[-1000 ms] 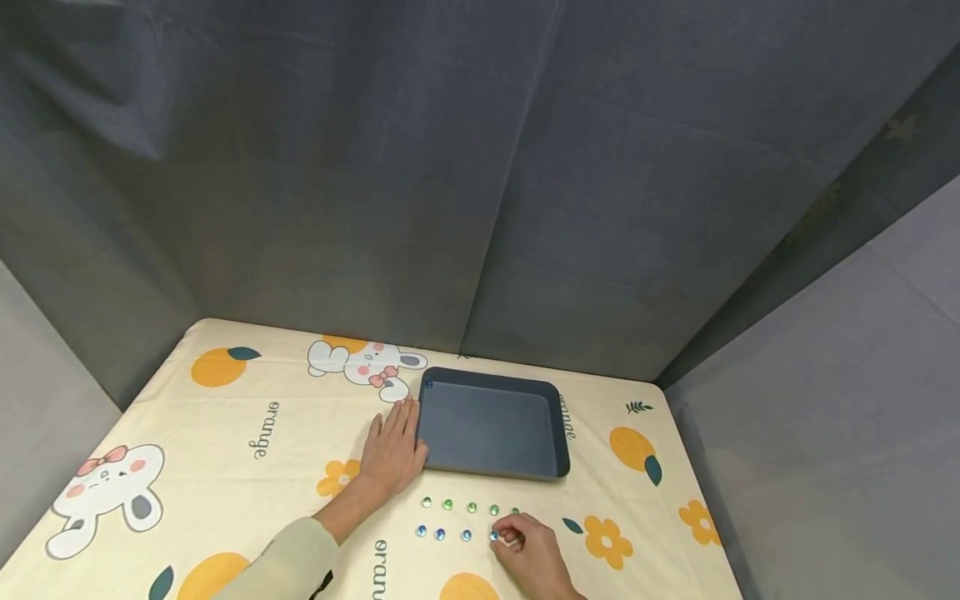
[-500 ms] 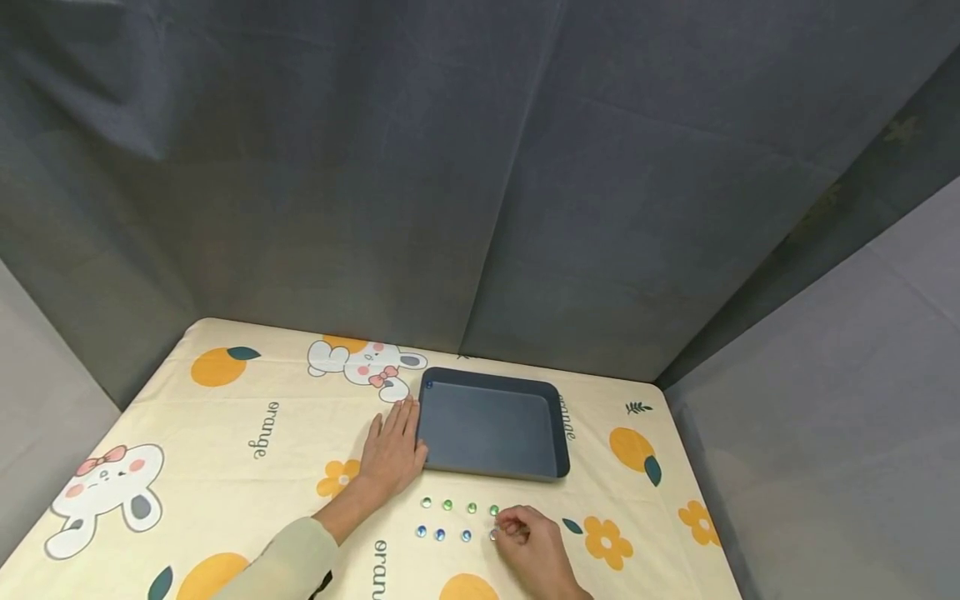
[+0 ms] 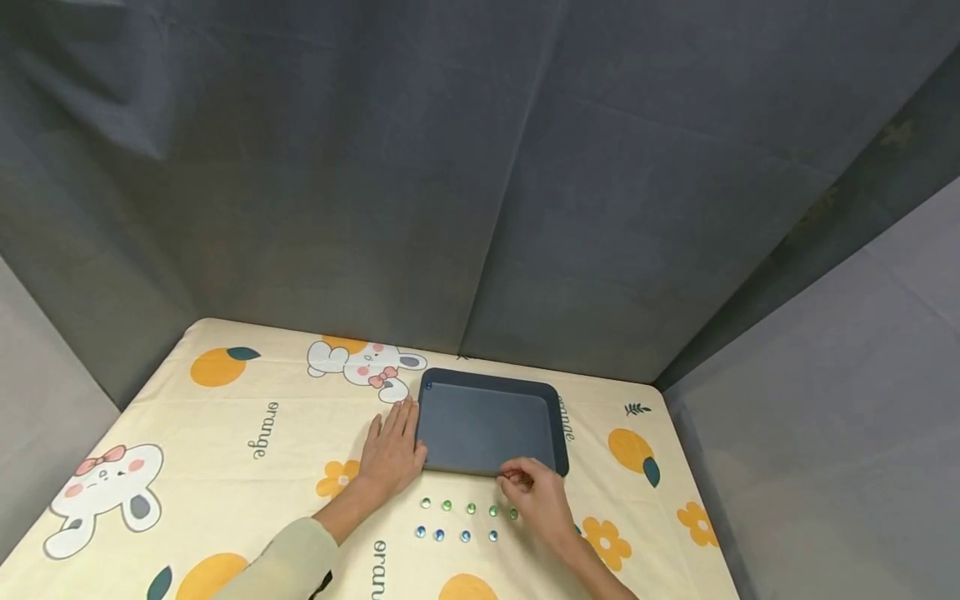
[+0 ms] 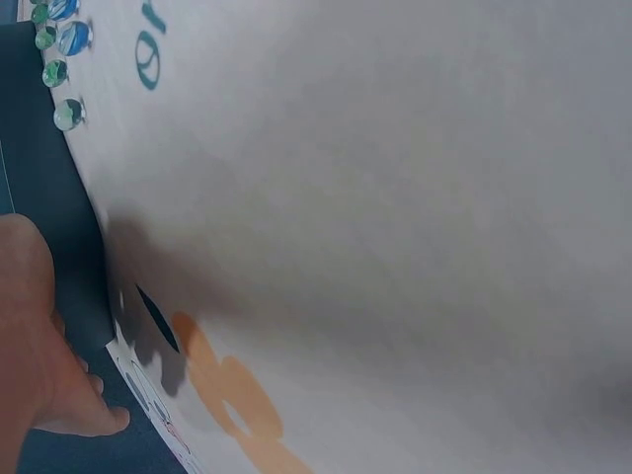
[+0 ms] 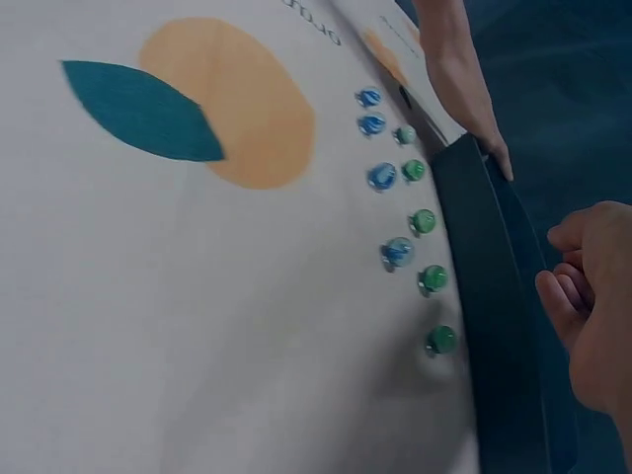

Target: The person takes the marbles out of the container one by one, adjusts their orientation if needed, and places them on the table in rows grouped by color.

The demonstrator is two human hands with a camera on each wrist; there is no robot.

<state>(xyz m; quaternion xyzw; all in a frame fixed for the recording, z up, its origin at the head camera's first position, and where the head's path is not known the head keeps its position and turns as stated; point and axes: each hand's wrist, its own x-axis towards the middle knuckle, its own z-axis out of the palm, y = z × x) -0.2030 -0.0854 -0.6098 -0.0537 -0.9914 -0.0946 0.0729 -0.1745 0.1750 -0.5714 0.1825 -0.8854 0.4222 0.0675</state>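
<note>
My left hand (image 3: 392, 446) lies with its fingers straight along the left side of a dark grey rectangular tray (image 3: 564, 442), thumb at the tray's front left corner. Over the tray's front edge hovers my right hand (image 3: 538, 496), its fingers curled and fingertips close together; I cannot tell if something small is pinched there. In front of the tray, several green glass marbles (image 3: 471, 508) form a row. Nearer to me runs a row of blue swirled marbles (image 3: 466, 536). One dark blue marble (image 3: 428, 385) sits in the tray's far left corner.
A cream tablecloth (image 3: 300, 467) printed with oranges, flowers and rabbits covers the table. Dark grey curtains (image 3: 360, 208) hang behind it, and a paler panel (image 3: 847, 450) stands at the right.
My right hand has left the right end of the blue row and moved up to the tray's front edge, uncovering the rightmost green marble. The left hand and tray have stayed put.
</note>
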